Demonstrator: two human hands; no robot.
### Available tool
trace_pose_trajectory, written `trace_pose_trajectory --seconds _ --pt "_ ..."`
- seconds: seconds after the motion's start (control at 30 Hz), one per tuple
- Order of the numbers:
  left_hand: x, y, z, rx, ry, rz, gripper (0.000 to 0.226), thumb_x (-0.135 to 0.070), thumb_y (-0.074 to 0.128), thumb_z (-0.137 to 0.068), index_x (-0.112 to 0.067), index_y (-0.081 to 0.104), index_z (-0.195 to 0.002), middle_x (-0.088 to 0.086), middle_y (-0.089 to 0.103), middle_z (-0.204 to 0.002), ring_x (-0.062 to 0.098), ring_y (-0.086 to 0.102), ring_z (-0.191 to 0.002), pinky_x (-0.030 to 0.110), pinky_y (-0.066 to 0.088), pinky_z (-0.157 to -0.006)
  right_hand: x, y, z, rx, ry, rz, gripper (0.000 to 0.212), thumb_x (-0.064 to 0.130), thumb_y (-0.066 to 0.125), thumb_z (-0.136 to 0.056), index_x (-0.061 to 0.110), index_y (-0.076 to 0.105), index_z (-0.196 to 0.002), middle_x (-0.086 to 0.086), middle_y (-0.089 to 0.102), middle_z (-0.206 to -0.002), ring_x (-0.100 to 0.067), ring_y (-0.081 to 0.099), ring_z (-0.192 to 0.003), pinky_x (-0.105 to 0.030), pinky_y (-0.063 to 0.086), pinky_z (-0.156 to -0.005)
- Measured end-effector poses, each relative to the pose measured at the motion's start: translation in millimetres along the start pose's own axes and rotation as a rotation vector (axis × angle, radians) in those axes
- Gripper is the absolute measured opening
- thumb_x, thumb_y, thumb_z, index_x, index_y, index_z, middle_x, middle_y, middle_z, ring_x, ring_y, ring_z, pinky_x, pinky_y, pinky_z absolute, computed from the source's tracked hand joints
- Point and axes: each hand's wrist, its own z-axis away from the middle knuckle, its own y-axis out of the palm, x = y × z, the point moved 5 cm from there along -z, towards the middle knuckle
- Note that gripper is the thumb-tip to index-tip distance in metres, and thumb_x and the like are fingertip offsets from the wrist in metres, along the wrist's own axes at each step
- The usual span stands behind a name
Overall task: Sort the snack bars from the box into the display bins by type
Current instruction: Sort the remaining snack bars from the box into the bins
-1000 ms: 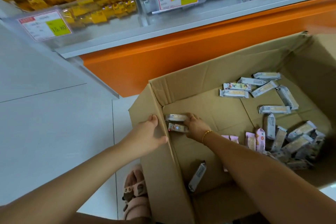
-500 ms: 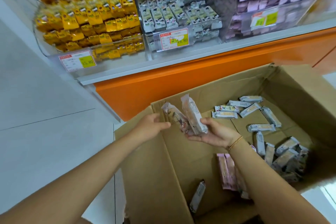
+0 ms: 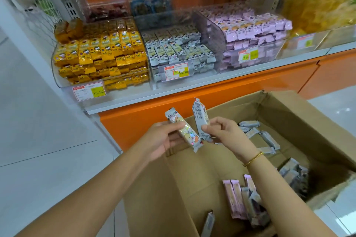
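Snack bar (image 3: pixel 184 132) pinched in our left hand (image 3: pixel 161 141), fingers (image 3: pixel 174 126) curled round it; our right hand (image 3: pixel 226 134) grips a second bar (image 3: pixel 200 119); both above the box (image 3: pixel 292 121)

Head-worn view, downward over box (image 3: pixel 298 121)

Box (image 3: pixel 300 121) below shelf bins (image 3: pixel 181 52) (bars (image 3: pixel 267 138) inside), hands (image 3: pixel 192 138) above box

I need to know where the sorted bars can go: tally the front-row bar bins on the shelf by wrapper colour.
Yellow bin: 1
Grey-white bin: 1
Pink bin: 1
Total: 3
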Motion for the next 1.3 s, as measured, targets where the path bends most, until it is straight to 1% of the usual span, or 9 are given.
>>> trace_pose_trajectory --seconds 0.17,0.27,0.4,0.53,0.63,0.73,0.9,1.17,1.3 --pt "3.1 2.8 6.2 0.086 -0.151 -0.147 0.030 -0.027 0.053 -0.096 -0.012 0.054 -0.122 0.016 0.068 -0.095 0.028 0.067 -0.081 0.039 0.058 -0.072 19.2 2.7 13.7 -0.118 -0.210 0.170 0.021 0.018 0.070 -0.085 0.016 0.062 -0.104 0.015 0.069 -0.081 0.004 0.065 -0.072 -0.014 0.049 -0.062" --pt "8.6 3.5 9.6 0.187 -0.254 -0.329 0.041 -0.006 0.060 -0.090 -0.025 0.048 -0.125 0.014 0.067 -0.102 0.026 0.064 -0.087 0.041 0.056 -0.079 26.0 -3.1 14.4 -0.211 -0.305 0.369 0.026 0.024 0.070 -0.085 0.025 0.061 -0.110 0.021 0.064 -0.100 0.005 0.061 -0.087 -0.010 0.047 -0.068" --pt "7.5 6.0 12.2 0.214 -0.264 -0.561 0.039 0.002 0.067 -0.081 -0.005 0.062 -0.120 0.008 0.071 -0.093 0.015 0.066 -0.077 0.026 0.054 -0.073 39.4 -3.1 15.6 -0.188 -0.407 0.473 0.033 0.022 0.071 -0.084 0.028 0.062 -0.115 0.027 0.059 -0.101 0.010 0.057 -0.093 -0.008 0.047 -0.072" --pt "-2.9 11.2 17.4 0.246 -0.229 -0.628 0.036 -0.012 0.064 -0.088 -0.015 0.059 -0.123 -0.005 0.063 -0.094 0.005 0.055 -0.079 0.019 0.042 -0.068 44.9 2.4 16.4 -0.062 -0.420 0.517 0.036 0.025 0.070 -0.084 0.035 0.061 -0.118 0.027 0.060 -0.104 0.006 0.055 -0.099 -0.010 0.047 -0.074" --pt "-0.5 14.7 16.1 0.281 -0.217 -0.573 0.036 -0.015 0.064 -0.089 -0.025 0.054 -0.123 -0.001 0.062 -0.116 0.015 0.059 -0.105 0.035 0.051 -0.090 48.4 0.0 16.5 0.022 -0.404 0.525 0.036 0.024 0.071 -0.084 0.035 0.062 -0.116 0.029 0.059 -0.102 0.009 0.054 -0.098 -0.007 0.045 -0.073" --pt "-1.6 13.1 10.1 0.211 -0.151 -0.499 0.029 -0.003 0.070 -0.082 -0.018 0.062 -0.105 0.001 0.072 -0.090 0.014 0.069 -0.076 0.031 0.057 -0.068 44.2 -6.6 16.1 0.064 -0.341 0.578 0.036 0.023 0.072 -0.083 0.037 0.061 -0.115 0.031 0.056 -0.097 0.009 0.055 -0.092 -0.008 0.047 -0.070" --pt "-13.5 4.5 0.3 0.085 -0.066 -0.405 0.035 0.007 0.073 -0.073 -0.003 0.064 -0.105 0.010 0.073 -0.096 0.015 0.071 -0.080 0.022 0.058 -0.066 35.1 -12.1 15.1 0.039 -0.294 0.535 0.037 0.025 0.072 -0.083 0.038 0.061 -0.116 0.030 0.058 -0.095 0.014 0.055 -0.090 -0.007 0.048 -0.064" --pt "-26.6 6.0 -8.4 -0.014 -0.005 -0.241 0.024 -0.012 0.072 -0.078 -0.005 0.066 -0.101 0.012 0.074 -0.093 0.019 0.072 -0.084 0.026 0.059 -0.074 36.6 -17.5 12.9 0.020 -0.299 0.374 0.046 0.026 0.068 -0.085 0.031 0.057 -0.129 0.014 0.063 -0.105 -0.010 0.060 -0.100 -0.029 0.057 -0.075" --pt "-41.5 5.1 -12.6 -0.064 0.026 -0.190 0.022 -0.018 0.070 -0.082 -0.005 0.066 -0.099 0.011 0.074 -0.092 0.019 0.072 -0.083 0.024 0.059 -0.070 51.4 -3.0 8.5 0.022 -0.357 0.632 0.073 0.038 0.075 -0.077 0.028 0.043 -0.141 0.019 0.052 -0.116 0.000 0.051 -0.105 -0.012 0.047 -0.085"
